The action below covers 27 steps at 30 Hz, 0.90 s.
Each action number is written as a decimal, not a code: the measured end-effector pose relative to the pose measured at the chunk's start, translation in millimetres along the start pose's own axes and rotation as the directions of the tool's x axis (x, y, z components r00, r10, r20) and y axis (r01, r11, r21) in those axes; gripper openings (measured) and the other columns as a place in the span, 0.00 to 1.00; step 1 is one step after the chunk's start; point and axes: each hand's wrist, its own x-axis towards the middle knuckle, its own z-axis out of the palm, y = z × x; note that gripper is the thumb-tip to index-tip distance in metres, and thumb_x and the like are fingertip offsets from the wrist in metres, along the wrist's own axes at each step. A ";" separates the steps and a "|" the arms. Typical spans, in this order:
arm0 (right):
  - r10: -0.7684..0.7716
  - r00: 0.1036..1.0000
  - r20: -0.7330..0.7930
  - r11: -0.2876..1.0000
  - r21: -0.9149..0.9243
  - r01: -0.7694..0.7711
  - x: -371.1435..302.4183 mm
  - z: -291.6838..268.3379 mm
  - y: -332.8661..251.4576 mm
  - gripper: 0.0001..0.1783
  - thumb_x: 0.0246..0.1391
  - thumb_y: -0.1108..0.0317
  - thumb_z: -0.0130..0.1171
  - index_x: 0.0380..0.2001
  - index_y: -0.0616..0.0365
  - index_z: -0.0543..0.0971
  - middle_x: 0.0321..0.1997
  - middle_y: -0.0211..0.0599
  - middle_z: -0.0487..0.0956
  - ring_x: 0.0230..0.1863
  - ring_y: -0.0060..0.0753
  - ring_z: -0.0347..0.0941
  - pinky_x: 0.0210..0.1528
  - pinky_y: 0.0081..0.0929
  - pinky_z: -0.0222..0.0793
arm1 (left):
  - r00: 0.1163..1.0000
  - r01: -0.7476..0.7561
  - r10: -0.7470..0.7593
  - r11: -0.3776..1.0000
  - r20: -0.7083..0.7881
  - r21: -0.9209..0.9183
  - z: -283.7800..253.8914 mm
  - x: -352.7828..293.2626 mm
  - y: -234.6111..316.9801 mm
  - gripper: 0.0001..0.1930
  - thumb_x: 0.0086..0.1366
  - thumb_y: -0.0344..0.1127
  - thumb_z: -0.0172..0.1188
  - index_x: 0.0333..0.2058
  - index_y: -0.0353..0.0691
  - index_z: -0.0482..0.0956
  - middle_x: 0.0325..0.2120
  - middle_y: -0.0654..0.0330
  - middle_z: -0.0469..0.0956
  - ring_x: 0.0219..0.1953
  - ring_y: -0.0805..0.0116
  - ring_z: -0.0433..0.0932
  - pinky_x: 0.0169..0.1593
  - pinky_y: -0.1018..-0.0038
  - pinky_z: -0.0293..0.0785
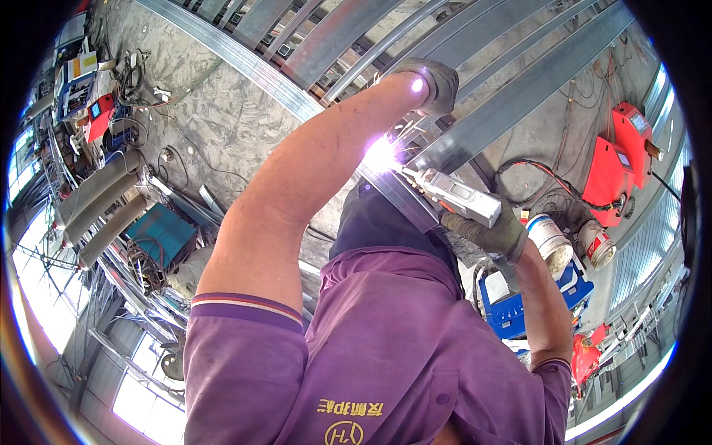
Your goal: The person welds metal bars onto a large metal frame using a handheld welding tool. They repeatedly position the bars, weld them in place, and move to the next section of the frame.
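My right hand (493, 230), in a dark glove, is wrapped around a silver, box-shaped handheld welding gun (463, 199). The gun's nozzle meets a glaring white-violet weld spot with flying sparks, on a metal rail (404, 196) that passes in front of my body. A wide grey metal slat (512, 111) runs from near this spot to the upper right. Beyond the glare, my left hand (437, 85), in a grey glove, is curled down among the slats. Its fingers are mostly turned away, and what they grip is hidden.
Several parallel slats (326, 41) fill the top. Red machines (612, 174), white buckets (549, 237) and a blue crate (504, 308) stand at the right, with cables on the concrete floor. At the left are a teal box (161, 233), a red machine (99, 117) and metal scrap.
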 end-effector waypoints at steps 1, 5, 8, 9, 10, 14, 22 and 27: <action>0.018 1.000 0.004 1.000 0.018 -0.018 0.2 -0.3 0.9 0.26 0.59 0.65 0.80 0.59 0.57 0.86 0.55 0.36 0.90 0.54 0.24 0.86 0.56 0.27 0.82 | 1.000 0.000 0.000 1.000 0.005 0.009 -0.8 -1.3 0.6 0.18 0.69 0.40 0.60 0.48 0.33 0.90 0.41 0.46 0.89 0.42 0.48 0.88 0.49 0.55 0.83; 0.002 1.000 0.017 0.999 0.049 -0.003 -0.3 0.2 1.3 0.23 0.61 0.65 0.78 0.58 0.57 0.87 0.54 0.36 0.91 0.54 0.25 0.87 0.56 0.28 0.82 | 1.000 -0.011 0.012 0.998 -0.008 0.070 1.3 1.6 -0.6 0.18 0.70 0.40 0.60 0.48 0.32 0.90 0.42 0.45 0.89 0.43 0.48 0.88 0.49 0.55 0.83; -0.032 0.999 0.007 0.999 0.004 0.032 -1.3 -0.2 6.9 0.23 0.61 0.64 0.78 0.58 0.57 0.87 0.54 0.37 0.91 0.54 0.25 0.87 0.56 0.29 0.82 | 1.000 -0.002 0.003 0.999 -0.007 0.036 3.8 4.4 -0.9 0.18 0.70 0.39 0.60 0.48 0.32 0.90 0.42 0.45 0.89 0.42 0.48 0.88 0.49 0.54 0.83; -0.007 1.000 0.009 1.000 -0.002 0.007 -1.3 -0.5 6.6 0.24 0.60 0.65 0.79 0.58 0.57 0.86 0.55 0.37 0.90 0.54 0.24 0.86 0.57 0.28 0.82 | 1.000 0.000 0.000 0.999 -0.010 0.032 4.4 4.6 -1.1 0.18 0.70 0.39 0.60 0.48 0.31 0.90 0.42 0.45 0.89 0.42 0.48 0.88 0.49 0.55 0.83; 0.017 1.000 0.012 1.000 -0.007 -0.017 -1.6 -1.2 5.5 0.25 0.59 0.66 0.80 0.59 0.57 0.86 0.56 0.36 0.90 0.55 0.24 0.86 0.57 0.27 0.82 | 1.000 0.003 -0.003 1.000 -0.014 0.028 5.0 5.0 -1.2 0.18 0.71 0.39 0.59 0.48 0.31 0.90 0.42 0.45 0.89 0.42 0.49 0.88 0.49 0.55 0.83; 0.051 0.999 0.014 0.998 0.026 -0.051 -2.6 -1.7 1.7 0.26 0.58 0.66 0.80 0.59 0.56 0.85 0.57 0.35 0.89 0.55 0.24 0.86 0.58 0.27 0.82 | 1.000 -0.007 0.007 1.000 -0.015 0.023 4.4 4.4 -1.9 0.18 0.71 0.39 0.59 0.47 0.30 0.90 0.41 0.44 0.89 0.40 0.50 0.87 0.48 0.55 0.83; 0.069 0.998 0.009 0.997 0.020 -0.069 -6.0 -1.8 1.2 0.27 0.58 0.66 0.81 0.59 0.56 0.85 0.55 0.35 0.90 0.55 0.25 0.86 0.59 0.28 0.82 | 0.999 0.000 -0.001 1.000 0.034 0.024 -1.8 0.0 1.1 0.17 0.67 0.32 0.61 0.49 0.30 0.89 0.43 0.44 0.89 0.43 0.51 0.88 0.47 0.55 0.83; 0.085 0.996 0.016 0.996 0.034 -0.086 -9.3 -0.6 0.2 0.26 0.59 0.65 0.80 0.59 0.57 0.86 0.54 0.35 0.90 0.54 0.25 0.86 0.58 0.28 0.82 | 0.998 0.009 -0.010 1.000 0.061 0.004 -4.3 -0.1 2.6 0.17 0.64 0.29 0.62 0.49 0.29 0.89 0.44 0.43 0.89 0.45 0.50 0.89 0.47 0.54 0.83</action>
